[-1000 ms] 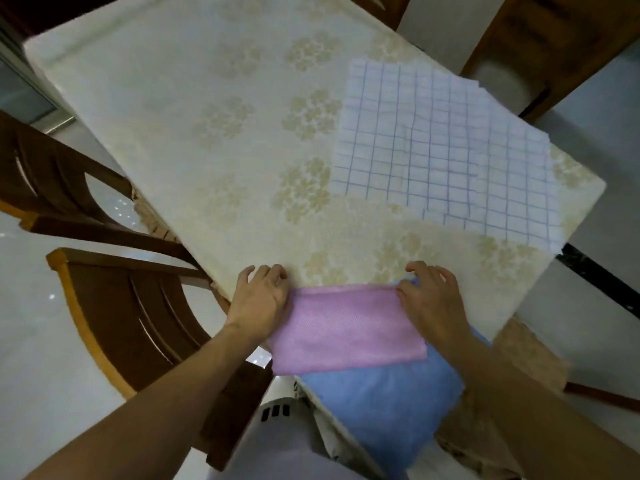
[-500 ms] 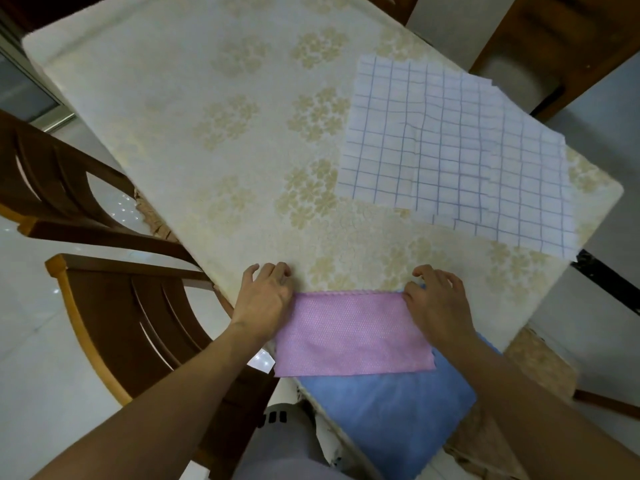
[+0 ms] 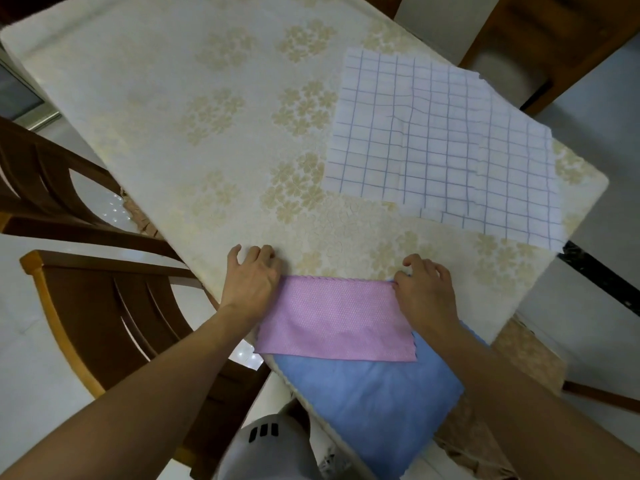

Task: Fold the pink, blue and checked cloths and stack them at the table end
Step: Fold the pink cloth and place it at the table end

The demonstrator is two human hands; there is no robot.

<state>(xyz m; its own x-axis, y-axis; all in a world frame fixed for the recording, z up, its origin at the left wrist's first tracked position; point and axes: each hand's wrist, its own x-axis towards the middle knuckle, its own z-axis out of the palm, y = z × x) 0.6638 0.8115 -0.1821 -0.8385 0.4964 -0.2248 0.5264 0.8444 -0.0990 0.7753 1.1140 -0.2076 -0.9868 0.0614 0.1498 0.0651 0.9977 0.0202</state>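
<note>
Since a second ago I see little change: my left hand (image 3: 252,285) and right hand (image 3: 426,295) stay at the two far corners of the pink cloth (image 3: 335,318), which looks a touch flatter and squarer on the worktop (image 3: 214,140). The left hand's fingers (image 3: 258,254) lie nearly straight, pressing the left corner down. The right hand's fingers (image 3: 415,263) are curled at the right corner, seemingly pinching the pink edge. The folded pink cloth lies on top of the blue cloth (image 3: 367,403), which hangs over the near worktop edge. The checked cloth (image 3: 446,147) lies spread flat, well apart, towards the far right corner. I see no containers here.
</note>
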